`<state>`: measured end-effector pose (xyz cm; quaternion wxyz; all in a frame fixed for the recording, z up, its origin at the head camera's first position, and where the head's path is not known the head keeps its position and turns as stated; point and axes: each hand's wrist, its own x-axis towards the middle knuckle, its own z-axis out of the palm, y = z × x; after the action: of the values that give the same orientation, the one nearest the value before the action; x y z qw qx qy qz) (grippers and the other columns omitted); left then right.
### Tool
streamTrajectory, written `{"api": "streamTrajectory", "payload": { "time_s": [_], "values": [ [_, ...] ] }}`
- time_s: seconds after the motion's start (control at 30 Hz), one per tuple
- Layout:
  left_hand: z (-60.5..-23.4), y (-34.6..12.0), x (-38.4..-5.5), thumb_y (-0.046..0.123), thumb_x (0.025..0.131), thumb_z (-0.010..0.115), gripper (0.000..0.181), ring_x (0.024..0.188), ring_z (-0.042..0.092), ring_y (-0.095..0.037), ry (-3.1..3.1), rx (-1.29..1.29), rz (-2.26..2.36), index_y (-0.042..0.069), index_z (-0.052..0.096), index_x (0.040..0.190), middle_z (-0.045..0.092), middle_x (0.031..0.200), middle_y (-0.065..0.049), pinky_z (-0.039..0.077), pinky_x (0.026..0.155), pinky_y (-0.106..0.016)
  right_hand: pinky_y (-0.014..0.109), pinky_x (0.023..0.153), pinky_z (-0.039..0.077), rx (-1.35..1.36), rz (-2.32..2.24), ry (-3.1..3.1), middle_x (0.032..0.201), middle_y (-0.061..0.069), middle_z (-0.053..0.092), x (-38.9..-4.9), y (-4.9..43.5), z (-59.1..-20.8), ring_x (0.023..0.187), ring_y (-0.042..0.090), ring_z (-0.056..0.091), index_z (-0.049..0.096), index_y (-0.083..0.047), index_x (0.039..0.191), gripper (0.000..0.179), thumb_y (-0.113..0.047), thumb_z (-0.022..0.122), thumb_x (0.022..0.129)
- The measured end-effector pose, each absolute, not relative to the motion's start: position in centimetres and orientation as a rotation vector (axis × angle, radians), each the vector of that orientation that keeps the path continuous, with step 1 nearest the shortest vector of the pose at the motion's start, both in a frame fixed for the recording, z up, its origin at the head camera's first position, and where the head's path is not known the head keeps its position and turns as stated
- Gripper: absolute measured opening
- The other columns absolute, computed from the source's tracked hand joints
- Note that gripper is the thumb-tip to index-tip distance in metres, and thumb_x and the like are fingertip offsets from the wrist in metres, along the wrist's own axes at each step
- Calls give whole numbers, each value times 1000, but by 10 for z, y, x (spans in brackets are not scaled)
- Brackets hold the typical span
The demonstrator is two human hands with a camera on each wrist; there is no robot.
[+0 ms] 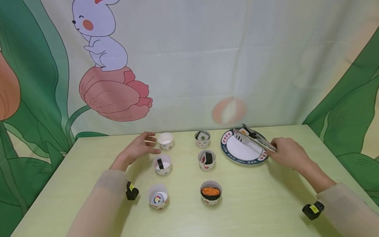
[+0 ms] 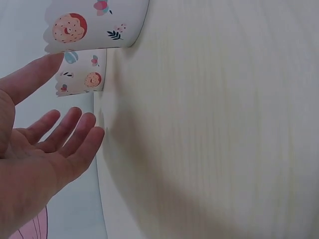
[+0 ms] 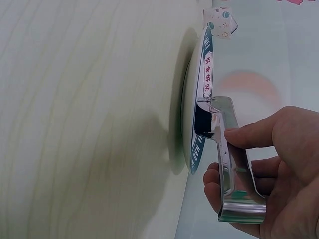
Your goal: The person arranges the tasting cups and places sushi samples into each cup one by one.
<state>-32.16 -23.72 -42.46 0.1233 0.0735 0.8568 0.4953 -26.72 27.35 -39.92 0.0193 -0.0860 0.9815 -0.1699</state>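
Note:
My right hand point(image 1: 288, 153) holds metal tongs point(image 1: 266, 144), thumb on one arm and fingers round the other. The tong ends lie over a white plate point(image 1: 241, 150) with a blue lettered rim. A dark toy sushi piece point(image 3: 203, 121) shows at the tong ends in the right wrist view; whether they grip it cannot be told. My left hand point(image 1: 140, 146) has loosely spread fingers and holds nothing. It is beside the back-left paper cup point(image 1: 165, 141), which looks empty, and behind the cup point(image 1: 162, 165) with a black-banded white piece.
Front left, a cup point(image 1: 158, 197) holds a round roll. The right column has cups with a white-and-green piece point(image 1: 202, 136), a black-wrapped piece point(image 1: 208, 158) and an orange-topped piece point(image 1: 211, 192). A printed curtain point(image 1: 183, 65) hangs behind the table point(image 1: 177, 220).

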Motion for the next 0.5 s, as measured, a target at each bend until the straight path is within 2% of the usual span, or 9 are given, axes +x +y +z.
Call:
{"api": "streamTrajectory", "payload": {
  "time_s": [0.5],
  "values": [
    [-438, -232, -332, 11, 93, 78, 78, 139, 40, -40, 2489, 237, 1462, 0, 31, 154, 41, 150, -24, 36, 114, -54, 33, 56, 42, -276, -522, 3101, 82, 10, 62, -265, 272, -398, 67, 23, 53, 65, 13, 111, 30, -12, 69, 94]
  ]
}}
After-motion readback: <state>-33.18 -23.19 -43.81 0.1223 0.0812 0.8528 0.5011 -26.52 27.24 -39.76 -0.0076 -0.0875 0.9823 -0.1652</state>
